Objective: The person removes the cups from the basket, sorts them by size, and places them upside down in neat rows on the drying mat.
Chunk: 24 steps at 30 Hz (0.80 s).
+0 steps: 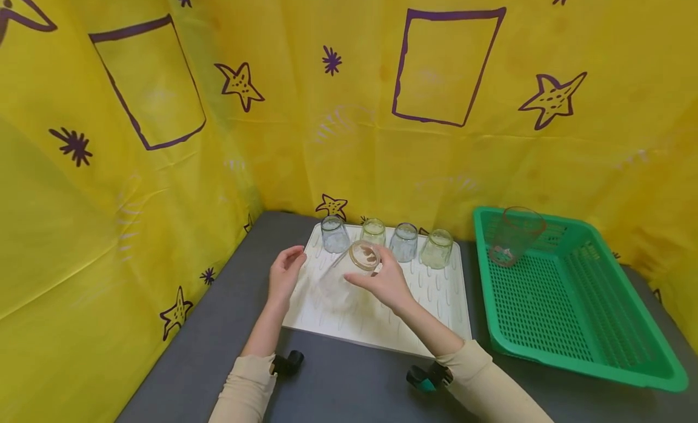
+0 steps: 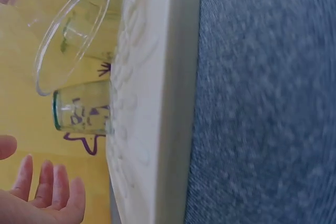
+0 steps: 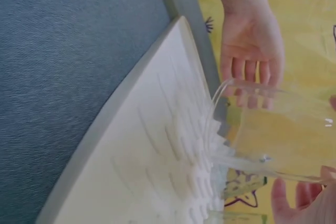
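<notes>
A clear drinking glass [image 1: 357, 252] is in my right hand [image 1: 388, 283], whose fingers and thumb grip it near the base. Its mouth is turned down toward the white ridged drying board [image 1: 322, 317], and it leans a little to the left. In the right wrist view the glass's rim [image 3: 214, 114] hangs close over the board. My left hand [image 1: 286, 271] is by the board's left edge with relaxed fingers and nothing in them. The left wrist view shows those fingers [image 2: 60, 187] apart from the glass.
Several tinted glasses stand upside down along the board's back edge, from a bluish one [image 1: 334, 234] to a greenish one [image 1: 437, 249]. At the right, a green basket [image 1: 493, 314] holds a pinkish clear glass [image 1: 518, 235] leaning in its back corner. Yellow patterned cloth [image 1: 349, 150] hangs behind the grey table [image 1: 349, 380].
</notes>
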Motion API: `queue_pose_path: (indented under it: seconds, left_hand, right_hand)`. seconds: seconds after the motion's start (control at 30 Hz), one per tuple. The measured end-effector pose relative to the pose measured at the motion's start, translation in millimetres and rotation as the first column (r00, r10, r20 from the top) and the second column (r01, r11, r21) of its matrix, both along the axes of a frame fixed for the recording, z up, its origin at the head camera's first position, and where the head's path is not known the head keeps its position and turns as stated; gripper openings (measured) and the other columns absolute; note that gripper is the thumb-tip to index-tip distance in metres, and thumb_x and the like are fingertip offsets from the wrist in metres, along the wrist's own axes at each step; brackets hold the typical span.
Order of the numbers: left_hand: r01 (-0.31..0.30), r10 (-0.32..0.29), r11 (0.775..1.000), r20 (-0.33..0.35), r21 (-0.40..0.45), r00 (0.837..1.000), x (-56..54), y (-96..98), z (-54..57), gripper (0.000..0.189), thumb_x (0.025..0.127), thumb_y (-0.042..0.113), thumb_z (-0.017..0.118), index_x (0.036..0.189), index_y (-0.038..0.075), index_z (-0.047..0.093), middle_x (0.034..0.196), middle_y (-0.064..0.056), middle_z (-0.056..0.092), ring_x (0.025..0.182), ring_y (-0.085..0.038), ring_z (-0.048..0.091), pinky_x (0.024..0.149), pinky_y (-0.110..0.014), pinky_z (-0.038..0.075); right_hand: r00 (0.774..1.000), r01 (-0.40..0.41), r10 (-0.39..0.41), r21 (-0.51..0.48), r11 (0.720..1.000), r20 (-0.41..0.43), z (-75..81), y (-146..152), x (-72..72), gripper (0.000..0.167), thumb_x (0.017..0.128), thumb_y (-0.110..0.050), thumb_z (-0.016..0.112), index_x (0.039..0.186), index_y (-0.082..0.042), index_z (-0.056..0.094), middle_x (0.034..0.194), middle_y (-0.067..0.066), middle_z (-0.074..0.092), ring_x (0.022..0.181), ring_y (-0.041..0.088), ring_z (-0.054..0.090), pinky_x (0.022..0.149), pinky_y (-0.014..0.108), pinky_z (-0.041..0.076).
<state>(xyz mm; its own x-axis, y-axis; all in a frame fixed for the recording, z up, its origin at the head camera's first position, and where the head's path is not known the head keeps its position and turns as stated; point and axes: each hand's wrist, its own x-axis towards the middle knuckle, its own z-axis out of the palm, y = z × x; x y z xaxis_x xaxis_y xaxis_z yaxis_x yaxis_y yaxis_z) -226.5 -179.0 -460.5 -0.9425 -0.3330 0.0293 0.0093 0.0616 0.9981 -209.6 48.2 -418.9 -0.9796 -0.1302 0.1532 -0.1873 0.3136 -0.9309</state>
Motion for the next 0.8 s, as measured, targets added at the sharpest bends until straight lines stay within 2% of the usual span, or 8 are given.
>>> queue_pose_path:
  seconds: [0.2,0.37,0.6,0.8]
  left_hand:
    - [-0.002,0.005,0.999,0.085,-0.035,0.996,-0.9,-8.6,-4.6,0.041,0.094,0.015,0.063,0.131,-0.002,0.053,0.133,-0.021,0.052,0.125,-0.032,0.047,0.105,-0.041,0.038]
    - [0.024,-0.011,0.997,0.177,-0.072,0.984,-0.1,-12.3,-7.3,0.049,0.093,0.021,0.063,0.135,-0.001,0.048,0.139,-0.020,0.047,0.131,-0.034,0.042,0.108,-0.044,0.034]
    - [0.022,-0.006,0.997,0.202,-0.079,0.979,-0.8,-13.5,-13.9,0.050,0.093,0.020,0.062,0.136,-0.002,0.047,0.141,-0.022,0.044,0.130,-0.035,0.041,0.107,-0.046,0.034]
    - [0.034,-0.015,0.996,0.229,-0.080,0.973,1.0,-13.9,-17.5,0.049,0.095,0.019,0.062,0.137,-0.002,0.047,0.141,-0.022,0.044,0.130,-0.034,0.041,0.106,-0.045,0.035]
  right_hand:
    - [0.998,-0.014,0.018,0.069,0.997,-0.059,-1.1,-16.1,-8.2,0.075,0.067,-0.029,0.089,0.131,-0.007,0.056,0.125,0.010,0.054,0.109,0.024,0.054,0.083,0.040,0.051]
    - [0.991,-0.051,0.066,0.126,0.991,-0.117,-3.4,-27.0,-12.4,0.073,0.066,-0.028,0.088,0.129,-0.005,0.058,0.121,0.010,0.055,0.105,0.024,0.054,0.082,0.038,0.049]
    - [0.977,-0.069,0.104,0.186,0.980,-0.185,-6.9,-40.3,-18.5,0.072,0.066,-0.028,0.087,0.126,-0.002,0.058,0.118,0.012,0.058,0.111,0.027,0.053,0.093,0.043,0.046]
    - [0.968,-0.063,0.118,0.239,0.969,-0.222,-10.4,-48.7,-22.1,0.073,0.067,-0.031,0.085,0.126,0.001,0.057,0.116,0.014,0.056,0.109,0.030,0.053,0.091,0.045,0.046]
